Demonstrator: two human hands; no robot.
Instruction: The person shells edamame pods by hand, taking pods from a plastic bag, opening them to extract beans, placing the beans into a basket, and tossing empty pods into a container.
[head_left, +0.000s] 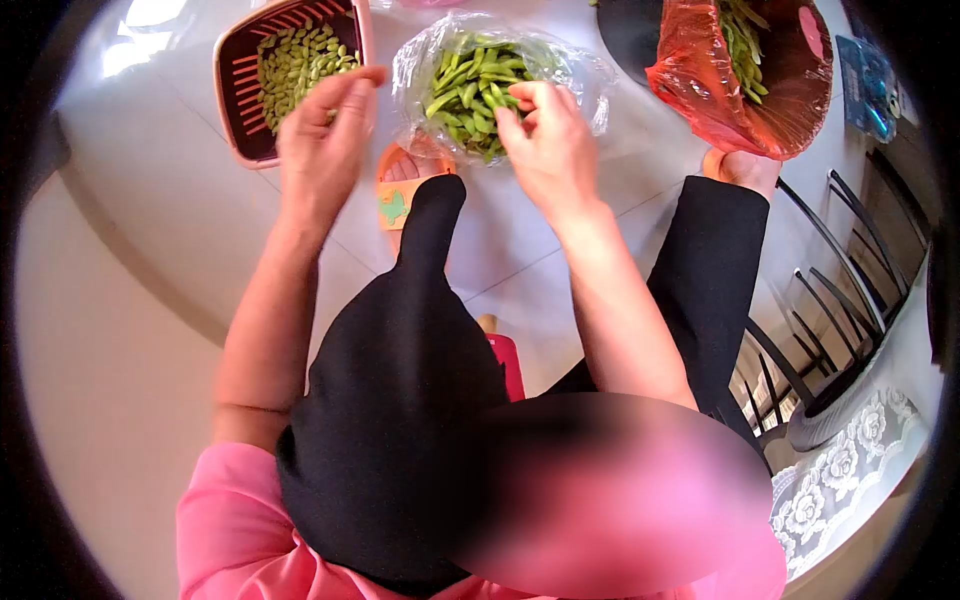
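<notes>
My left hand (325,140) is over the right edge of a pink and dark slotted basket (232,110). Its fingers are curled, thumb close against the index finger; whatever they hold, if anything, is too small to make out. Shelled green beans (305,68) lie in a heap in that basket. Over a clear plastic bag (580,75) my right hand (550,140) pinches at a green bean pod (495,97) on the near right side of the pile. Many more plump green pods (470,80) fill the bag, which lies opened out on the floor.
At the upper right, a red plastic bag (690,110) holds stalks and pods (742,60), with a dark round object (625,40) beside it. My sandalled foot (405,170) is just below the clear bag. Black chair bars (850,270) and a lace cloth (840,460) are at the right.
</notes>
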